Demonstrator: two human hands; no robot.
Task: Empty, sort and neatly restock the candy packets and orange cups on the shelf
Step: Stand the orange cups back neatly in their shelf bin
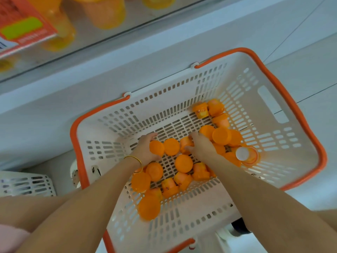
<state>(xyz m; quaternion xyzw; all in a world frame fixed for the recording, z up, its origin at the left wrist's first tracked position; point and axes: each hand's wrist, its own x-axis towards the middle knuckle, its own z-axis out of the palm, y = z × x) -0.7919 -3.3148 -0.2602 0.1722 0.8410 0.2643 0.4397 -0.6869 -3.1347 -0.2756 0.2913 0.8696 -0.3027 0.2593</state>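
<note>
Both arms are seen down inside the basket (237,84), and the orange cups (184,163) are found scattered over its slotted floor, some lid-up, some on their sides. Near the middle of the basket floor the left hand (145,148) is curled round a lid-up cup (156,147), fingers on the far side and thumb on the near side. Just beside it, the right hand (202,147) is closed over a tipped cup (186,144), whose long axis is laid roughly across the basket floor, pointing toward the left hand. A loose cup (171,147) is left between the two held ones. The thicker heap is piled toward the basket's right end, so it is judged nearer the right hand, while a looser group by the near wall is passed over by the left forearm. The shelf (164,52) is seen beyond the basket's far wall and above it, so a lift up and away is judged to be called for
</note>
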